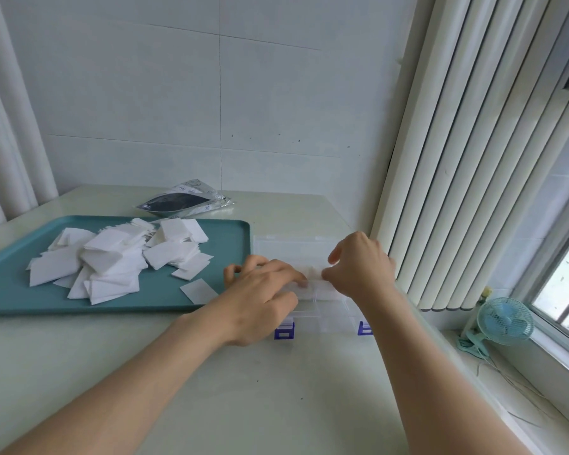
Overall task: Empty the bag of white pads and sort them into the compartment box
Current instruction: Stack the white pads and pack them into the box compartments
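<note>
A heap of white pads [112,257] lies on a teal tray [14,290], with one single pad [198,291] near the tray's front right corner. The bag [184,202], silver and open, lies behind the tray. To the right of the tray stands a clear compartment box [329,320] with blue latches and its lid [293,247] folded back. Both hands are over the box's middle row. My left hand [260,300] and my right hand [362,267] meet at a white pad [312,274] in a compartment, fingertips on its ends. Whether they pinch or press it is unclear.
The pale table meets a tiled wall behind. White vertical blinds [467,178] hang just right of the box. A small blue clip fan [503,320] sits on the window sill at the right, with a thin cord trailing along it.
</note>
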### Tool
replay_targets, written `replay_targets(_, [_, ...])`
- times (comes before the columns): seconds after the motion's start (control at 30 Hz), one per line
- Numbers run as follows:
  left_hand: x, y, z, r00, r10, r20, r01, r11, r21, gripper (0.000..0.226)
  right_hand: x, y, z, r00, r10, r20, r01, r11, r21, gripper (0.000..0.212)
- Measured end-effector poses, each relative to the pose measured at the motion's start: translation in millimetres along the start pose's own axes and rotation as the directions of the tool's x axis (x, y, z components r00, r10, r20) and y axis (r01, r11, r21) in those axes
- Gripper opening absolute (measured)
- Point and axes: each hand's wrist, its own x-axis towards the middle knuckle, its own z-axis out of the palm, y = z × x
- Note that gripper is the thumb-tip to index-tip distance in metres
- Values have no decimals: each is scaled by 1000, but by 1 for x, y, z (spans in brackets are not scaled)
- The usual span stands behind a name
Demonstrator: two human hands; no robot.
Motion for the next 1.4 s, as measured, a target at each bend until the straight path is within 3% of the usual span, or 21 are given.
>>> replay_targets(0.13, [1,-4,-4,996,-39,-83,25,986,-165,55,-4,-1,0,998,-38,46,37,999,33,6])
replay_targets(0.23, [5,-16,-7,956,-122,-266,46,961,-273,45,-8,-4,0,994,-60,94,58,998,30,34])
replay_targets(0.37, [5,-33,-17,830,-215,-516,216,975,-59,22,-17,-14,0,996,-90,11,90,996,6,34])
replay_targets(0.5, [-5,-38,-31,799,-375,-469,479,869,121,18,-24,-26,3,964,-236,-125,245,967,65,21])
replay_targets(0.57, [-9,-42,-34,795,-433,-425,536,829,157,22,-31,-36,0,924,-350,-153,373,911,174,24])
replay_targets(0.67, [-14,-50,-37,778,-497,-383,584,798,151,23,-47,-51,-3,823,-549,-147,568,801,189,29])
replay_targets(0.77, [-20,-60,-38,788,-497,-362,574,807,141,43,-58,-61,2,763,-640,-93,646,744,174,30])
replay_targets(0.87, [-24,-64,-39,796,-512,-324,571,812,120,62,-61,-67,6,749,-660,-59,658,732,176,29])
replay_targets(0.97, [-25,-62,-45,802,-497,-330,553,827,100,65,-63,-67,7,754,-654,-55,653,739,168,28])
replay_targets(1.07, [-25,-64,-47,807,-495,-322,543,837,73,53,-66,-68,8,763,-645,-48,643,749,164,28])
replay_targets(1.17, [-28,-69,-45,811,-463,-357,511,858,50,10,-67,-69,8,772,-635,-35,631,758,164,27])
replay_targets(1.4, [-18,-86,-46,751,-313,-582,342,938,-63,17,-67,-80,13,825,-560,-73,564,808,170,31])
